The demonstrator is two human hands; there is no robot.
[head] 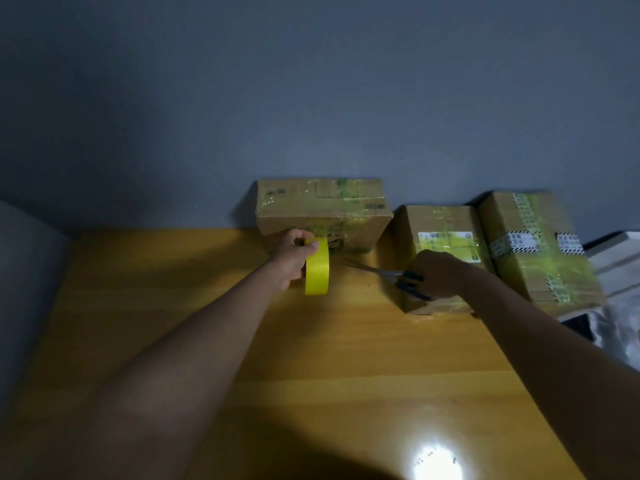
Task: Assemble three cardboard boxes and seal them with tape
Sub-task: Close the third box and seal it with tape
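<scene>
Three closed cardboard boxes stand at the back of the wooden table (242, 341): one against the wall (322, 209), a second (446, 237) to its right, and a third (533, 247) at the far right, all streaked with yellow tape. My left hand (294, 258) grips a yellow tape roll (317, 268), held upright just in front of the first box. My right hand (440, 275) grips blue-handled scissors (391, 275), their blades pointing left toward the roll. That hand covers part of the second box's front.
A grey wall rises behind the table. White and crinkled material (620, 278) lies past the table's right edge. A bright light reflection (436, 462) sits on the wood near the front.
</scene>
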